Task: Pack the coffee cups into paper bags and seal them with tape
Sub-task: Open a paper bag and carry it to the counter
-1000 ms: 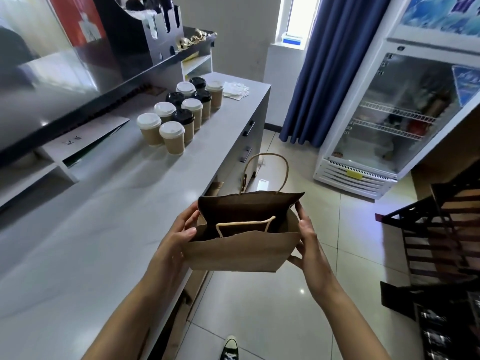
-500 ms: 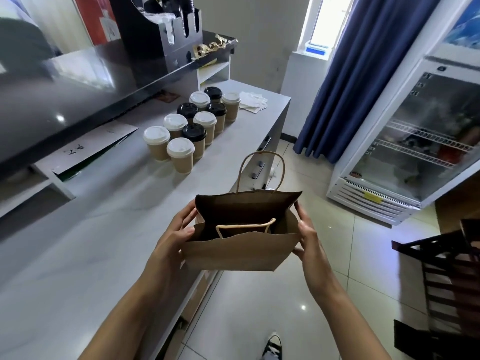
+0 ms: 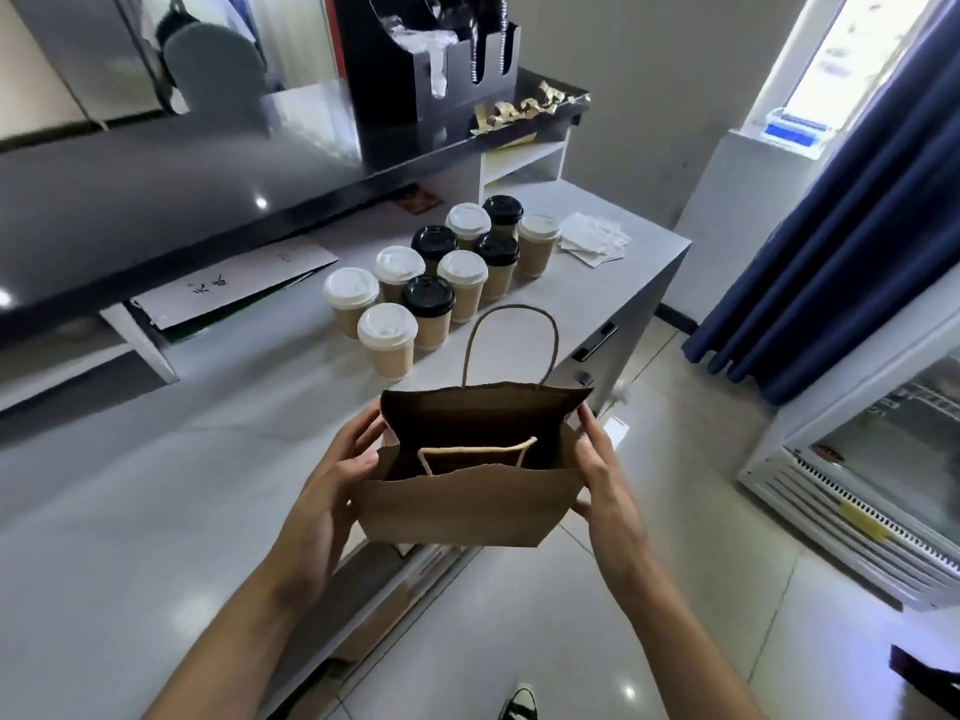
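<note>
Shoe [image 3: 517,704] on the floor at 6 o'clock, bottom edge. Both hands hold one open brown bag [image 3: 462,504] in mid-air, centre frame, over the worktop [image 3: 156,511] edge. Left hand [image 3: 332,491] grips the bag's left side, fingers [image 3: 363,433] curled round the side wall, thumb on the front panel. Right hand [image 3: 605,485] grips the right side, fingers pinching the top corner, thumb under the front edge. Bag mouth is spread wide, inside dark; near handle [image 3: 475,452] folded down inside, far handle [image 3: 511,345] standing up. Beyond the bag at 12 o'clock, a cluster of lidded cups [image 3: 441,283] stands on the worktop, some with white lids, some black, packed close together. Napkins [image 3: 595,239] lie at 1 o'clock, just beside the cups. Flat card [image 3: 234,291] at 10 o'clock under the shelf. Fridge [image 3: 872,485] at 3 o'clock, blue curtain [image 3: 852,226] at 2 o'clock.
</note>
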A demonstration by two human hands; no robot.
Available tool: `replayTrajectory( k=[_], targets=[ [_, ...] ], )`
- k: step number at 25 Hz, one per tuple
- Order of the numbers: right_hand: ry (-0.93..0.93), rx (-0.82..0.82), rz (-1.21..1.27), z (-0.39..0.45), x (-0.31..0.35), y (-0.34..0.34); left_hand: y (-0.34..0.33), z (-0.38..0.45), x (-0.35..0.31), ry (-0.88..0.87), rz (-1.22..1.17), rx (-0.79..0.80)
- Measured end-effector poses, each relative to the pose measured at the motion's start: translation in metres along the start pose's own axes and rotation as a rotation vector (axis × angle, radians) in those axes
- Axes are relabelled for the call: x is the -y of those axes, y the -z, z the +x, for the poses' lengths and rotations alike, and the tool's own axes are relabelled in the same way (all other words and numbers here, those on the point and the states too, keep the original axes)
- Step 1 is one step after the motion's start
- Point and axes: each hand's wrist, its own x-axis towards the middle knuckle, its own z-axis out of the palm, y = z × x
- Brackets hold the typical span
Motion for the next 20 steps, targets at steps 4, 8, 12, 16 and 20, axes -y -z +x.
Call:
replayTrajectory(
  k=[4,8,12,16,20],
  targets=[
    [0.000,0.104,-0.021,0.046,0.003,0.022,-0.024,0.012,0.004,0.002,0.009,-0.117],
    [-0.005,0.193,-0.034,0.079,0.005,0.032,-0.040,0.016,0.006,-0.002,0.006,-0.229],
    [0.006,0.293,-0.075,0.101,0.008,0.029,-0.045,0.015,0.004,-0.009,-0.021,-0.320],
    [-0.005,0.357,-0.085,0.118,0.012,0.028,-0.049,0.019,0.005,-0.022,-0.046,-0.375],
    [0.006,0.370,-0.110,0.142,0.018,0.036,-0.057,0.045,0.007,-0.025,-0.073,-0.379]
  ],
)
